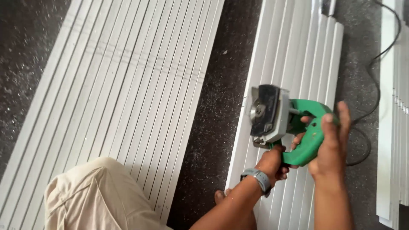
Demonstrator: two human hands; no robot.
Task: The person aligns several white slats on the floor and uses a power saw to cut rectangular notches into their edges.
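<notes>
A green hand-held circular saw (pixel 277 123) with a grey metal guard and a round blade rests over a row of white strips (pixel 294 55) lying on the floor. My right hand (pixel 330 142) wraps the saw's green loop handle from the right. My left hand (pixel 272 164), with a grey watch on its wrist, grips the saw's lower front edge beneath the guard. The blade side faces left, close to the left edge of the white strips.
A wide bed of white strips (pixel 115 89) lies on the dark speckled floor (pixel 217 110) to the left. More white strips (pixel 396 127) stand at the right edge. A black cable (pixel 375 72) trails over the floor. My knee in beige cloth (pixel 93 196) sits low left.
</notes>
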